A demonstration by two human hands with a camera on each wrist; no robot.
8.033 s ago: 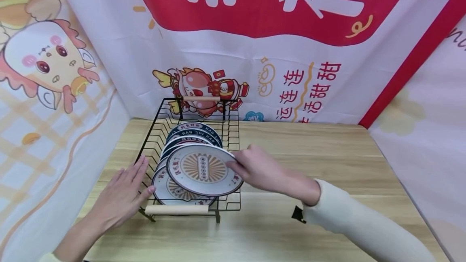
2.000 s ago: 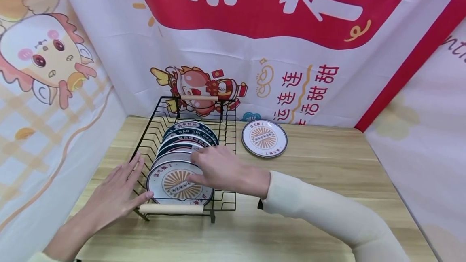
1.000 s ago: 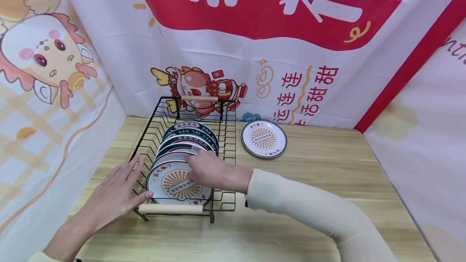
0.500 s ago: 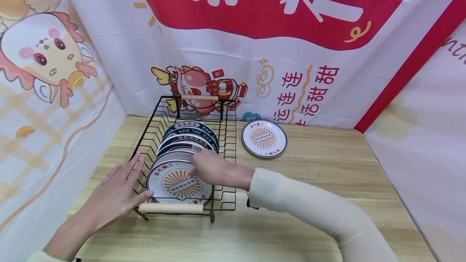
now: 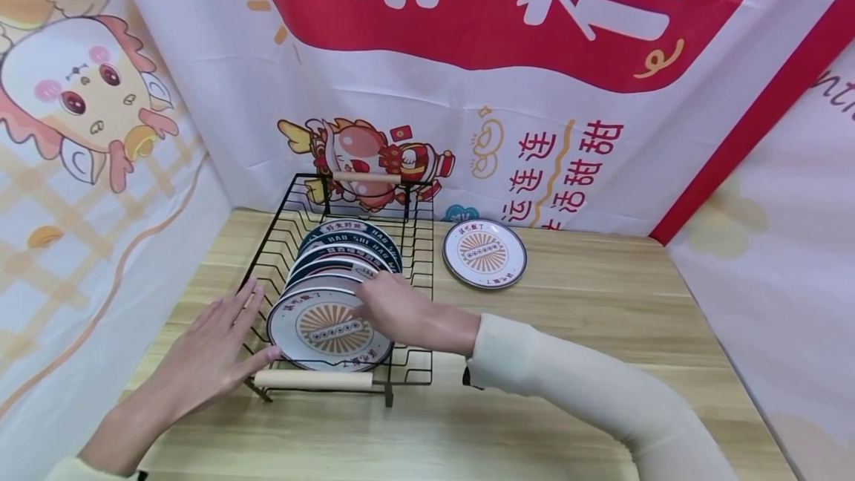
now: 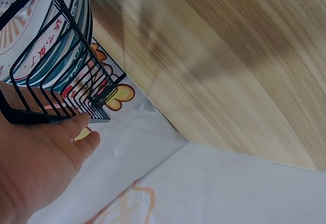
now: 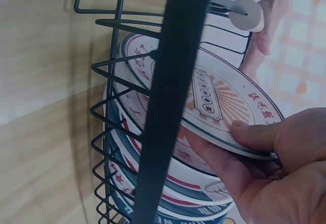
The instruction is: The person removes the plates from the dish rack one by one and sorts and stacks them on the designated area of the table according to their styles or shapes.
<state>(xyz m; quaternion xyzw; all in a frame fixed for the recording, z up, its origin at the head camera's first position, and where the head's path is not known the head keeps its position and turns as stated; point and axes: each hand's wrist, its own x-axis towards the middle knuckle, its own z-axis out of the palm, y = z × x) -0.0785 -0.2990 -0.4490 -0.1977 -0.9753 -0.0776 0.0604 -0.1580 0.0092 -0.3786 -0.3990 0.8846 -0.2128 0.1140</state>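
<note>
A black wire dish rack [image 5: 419, 295] with wooden handles holds several plates standing in a row. My right hand [image 5: 401, 314] pinches the upper right rim of the front white plate [image 5: 320, 344], which bears an orange ray pattern. In the right wrist view, the right thumb [image 7: 254, 135] lies on this plate's face and the fingers are behind it. It still sits within the rack, leaning back. My left hand [image 5: 210, 351] rests against the rack's left side, its fingers extended; the left wrist view shows that hand [image 6: 46, 165] touching the wires.
A similar white plate [image 5: 485, 254] lies flat on the wooden table [image 5: 568, 362], right of the rack near the back. Printed cloth [image 5: 401, 87] hangs behind the table and along both sides.
The plate held eight seconds ago now lies on the table. My right hand has since returned to the rack and gripped the front plate, raising it slightly. The left hand stays put.
</note>
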